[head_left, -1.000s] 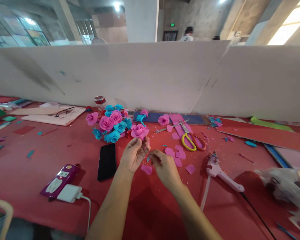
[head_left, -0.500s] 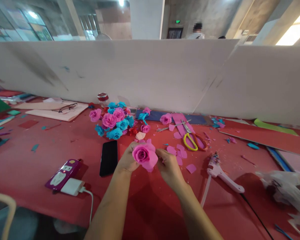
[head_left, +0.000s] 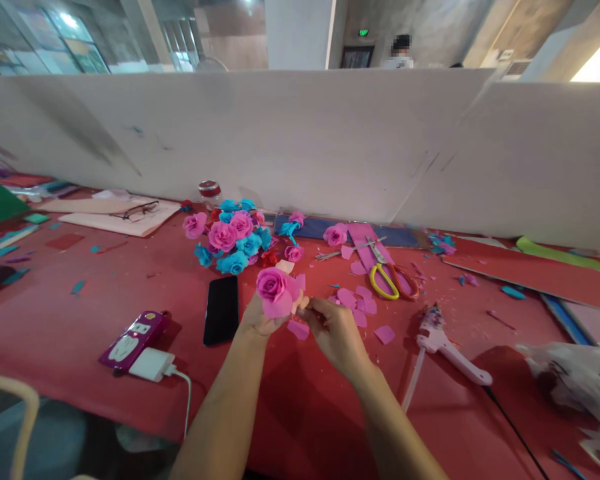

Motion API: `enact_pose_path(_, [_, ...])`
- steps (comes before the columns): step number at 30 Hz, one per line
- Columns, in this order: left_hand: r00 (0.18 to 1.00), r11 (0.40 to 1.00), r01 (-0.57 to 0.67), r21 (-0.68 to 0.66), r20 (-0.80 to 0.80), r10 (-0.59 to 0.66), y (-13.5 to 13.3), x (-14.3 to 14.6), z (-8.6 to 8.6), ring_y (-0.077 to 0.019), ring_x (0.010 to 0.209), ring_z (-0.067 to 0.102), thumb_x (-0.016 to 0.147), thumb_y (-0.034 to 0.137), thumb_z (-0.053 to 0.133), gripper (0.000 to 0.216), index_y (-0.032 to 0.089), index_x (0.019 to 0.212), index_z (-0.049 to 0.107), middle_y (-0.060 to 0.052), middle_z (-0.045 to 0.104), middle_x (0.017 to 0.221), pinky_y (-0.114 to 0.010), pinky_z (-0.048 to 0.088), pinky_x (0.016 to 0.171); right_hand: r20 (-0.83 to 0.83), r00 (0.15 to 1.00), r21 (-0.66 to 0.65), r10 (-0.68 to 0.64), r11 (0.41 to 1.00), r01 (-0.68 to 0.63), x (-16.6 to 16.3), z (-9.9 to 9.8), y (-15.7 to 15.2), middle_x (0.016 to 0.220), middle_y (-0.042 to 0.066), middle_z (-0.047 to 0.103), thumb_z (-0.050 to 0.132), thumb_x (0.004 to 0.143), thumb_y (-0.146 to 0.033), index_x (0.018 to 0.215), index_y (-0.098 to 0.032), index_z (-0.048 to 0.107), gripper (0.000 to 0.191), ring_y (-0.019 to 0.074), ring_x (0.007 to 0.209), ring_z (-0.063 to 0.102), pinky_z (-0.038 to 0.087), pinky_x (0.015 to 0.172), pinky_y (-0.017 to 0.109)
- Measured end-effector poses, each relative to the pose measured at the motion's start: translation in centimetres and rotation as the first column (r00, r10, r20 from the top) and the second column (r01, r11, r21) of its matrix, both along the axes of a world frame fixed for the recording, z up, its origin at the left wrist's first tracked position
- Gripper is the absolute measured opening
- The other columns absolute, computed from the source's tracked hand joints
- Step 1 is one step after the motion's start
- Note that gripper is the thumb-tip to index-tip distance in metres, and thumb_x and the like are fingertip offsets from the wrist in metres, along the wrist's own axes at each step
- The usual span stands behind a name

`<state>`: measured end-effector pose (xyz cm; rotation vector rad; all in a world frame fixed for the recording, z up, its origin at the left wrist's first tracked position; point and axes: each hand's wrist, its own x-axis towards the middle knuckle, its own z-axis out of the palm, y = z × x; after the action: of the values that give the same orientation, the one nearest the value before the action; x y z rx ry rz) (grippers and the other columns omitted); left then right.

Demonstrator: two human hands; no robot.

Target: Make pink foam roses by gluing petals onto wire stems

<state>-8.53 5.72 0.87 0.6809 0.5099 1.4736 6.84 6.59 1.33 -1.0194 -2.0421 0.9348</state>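
Observation:
A pink paper rose [head_left: 274,288] is held in my left hand [head_left: 261,321], its bloom facing up toward me and covering most of the fingers. My right hand [head_left: 339,331] is close on the right, fingers pinched together beside the flower's underside and meeting the left fingertips. Whatever lies between the right fingertips is too small to make out. Loose pink paper petals [head_left: 359,298] lie on the red table just beyond the right hand. Behind the held rose stands a bunch of pink, blue and red paper flowers [head_left: 235,240].
A black phone [head_left: 221,311] and a purple power strip [head_left: 136,340] with a white charger [head_left: 153,364] lie left. Scissors [head_left: 384,280], a glue gun [head_left: 445,343] and a plastic bag [head_left: 570,380] are right. A white partition [head_left: 280,140] runs along the back.
The rose has shifted left and tilted away from my right hand. The right fingertips have come in to meet the left ones. The camera view has moved slightly.

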Motion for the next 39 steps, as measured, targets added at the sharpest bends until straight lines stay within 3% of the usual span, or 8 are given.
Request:
enact_pose_path(7, [0.994, 0.999, -0.034, -0.011, 0.101, 0.035, 0.7, 0.9, 0.2, -0.0023, 0.042, 0.035, 0.063, 0.030, 0.083, 0.029, 0.015, 0.063, 0.058, 0.006, 0.043, 0.053, -0.020, 0.032, 0.046, -0.029, 0.999, -0.193, 0.042, 0.980, -0.047, -0.1, 0.1, -0.4, 0.062, 0.000, 0.065, 0.052, 0.088, -0.034, 0.084, -0.019, 0.065, 0.020, 0.0132, 0.053, 0.058, 0.041, 0.056, 0.023])
enact_pose_path(15, [0.823, 0.906, -0.355, -0.232, 0.382, 0.420, 2.5, -1.0, -0.1, -0.0021, 0.056, 0.051, 0.088, 0.016, 0.060, 0.018, 0.017, 0.070, 0.065, 0.003, 0.057, 0.065, -0.014, 0.042, 0.055, 0.174, 0.982, -0.061, -0.077, 0.994, 0.089, 1.0, -0.4, 0.8, 0.078, 0.005, 0.072, 0.052, 0.086, -0.023, 0.089, -0.022, 0.065, 0.014, 0.0195, 0.070, 0.066, 0.044, 0.063, 0.029])
enact_pose_path(19, [0.759, 0.798, -0.600, -0.057, 0.276, 0.590, 2.6, -1.8, 0.1, -0.0043, 0.065, 0.056, 0.073, 0.020, 0.077, 0.013, 0.021, 0.068, 0.065, 0.006, 0.061, 0.067, -0.018, 0.048, 0.070, 0.212, 0.933, 0.226, -0.290, 0.944, 0.242, 2.5, -0.6, 2.3, 0.087, 0.010, 0.072, 0.048, 0.088, -0.022, 0.086, -0.020, 0.067, 0.019, 0.0252, 0.085, 0.064, 0.044, 0.080, 0.038])
enact_pose_path(23, [0.619, 0.611, -0.754, 0.242, -0.050, 0.784, 1.9, -0.4, 0.3, -0.0122, 0.072, 0.060, 0.063, 0.028, 0.082, 0.015, 0.023, 0.071, 0.070, 0.002, 0.066, 0.072, -0.029, 0.050, 0.078, 0.000, 0.839, 0.378, -0.544, 0.777, 0.503, 3.4, -0.9, 3.6, 0.122, 0.018, 0.060, 0.052, 0.086, -0.029, 0.110, -0.017, 0.062, 0.029, 0.0326, 0.118, 0.050, 0.038, 0.095, 0.050])
enact_pose_path(26, [0.524, 0.578, -0.736, 0.351, -0.246, 0.816, 1.5, 1.0, -0.2, -0.0180, 0.078, 0.062, 0.066, 0.023, 0.079, 0.010, 0.022, 0.076, 0.075, -0.002, 0.071, 0.079, -0.031, 0.050, 0.079, -0.184, 0.832, 0.171, -0.524, 0.816, 0.552, 3.4, -0.9, 3.6, 0.118, 0.016, 0.062, 0.054, 0.085, -0.034, 0.110, -0.019, 0.062, 0.030, 0.0288, 0.111, 0.055, 0.042, 0.093, 0.046])
enact_pose_path(30, [0.417, 0.601, -0.662, 0.448, -0.446, 0.792, 1.6, 2.4, -1.7, -0.0202, 0.082, 0.064, 0.073, 0.020, 0.071, 0.010, 0.025, 0.079, 0.077, -0.001, 0.074, 0.083, -0.034, 0.049, 0.085, -0.442, 0.816, -0.261, -0.372, 0.924, 0.280, 2.4, -0.1, 2.3, 0.094, 0.008, 0.070, 0.052, 0.088, -0.040, 0.092, -0.020, 0.065, 0.024, 0.0207, 0.091, 0.063, 0.048, 0.084, 0.035])
enact_pose_path(34, [0.514, 0.670, -0.638, 0.380, -0.438, 0.738, 2.3, 3.3, -3.2, -0.0212, 0.088, 0.066, 0.071, 0.020, 0.072, 0.018, 0.026, 0.087, 0.077, -0.002, 0.075, 0.090, -0.036, 0.050, 0.089, -0.555, 0.773, -0.397, -0.306, 0.915, 0.077, 1.5, 0.5, 1.5, 0.090, 0.005, 0.068, 0.053, 0.088, -0.046, 0.090, -0.021, 0.064, 0.027, 0.0175, 0.089, 0.062, 0.048, 0.080, 0.029])
enact_pose_path(39, [0.621, 0.761, -0.593, 0.265, -0.452, 0.641, 2.9, 4.2, -4.8, -0.0207, 0.090, 0.066, 0.070, 0.022, 0.073, 0.019, 0.024, 0.089, 0.077, -0.003, 0.075, 0.093, -0.037, 0.051, 0.089, -0.584, 0.730, -0.456, -0.355, 0.888, 0.066, 1.3, 0.6, 1.6, 0.080, 0.001, 0.062, 0.062, 0.080, -0.046, 0.082, -0.021, 0.062, 0.025, 0.0137, 0.075, 0.057, 0.047, 0.072, 0.026])
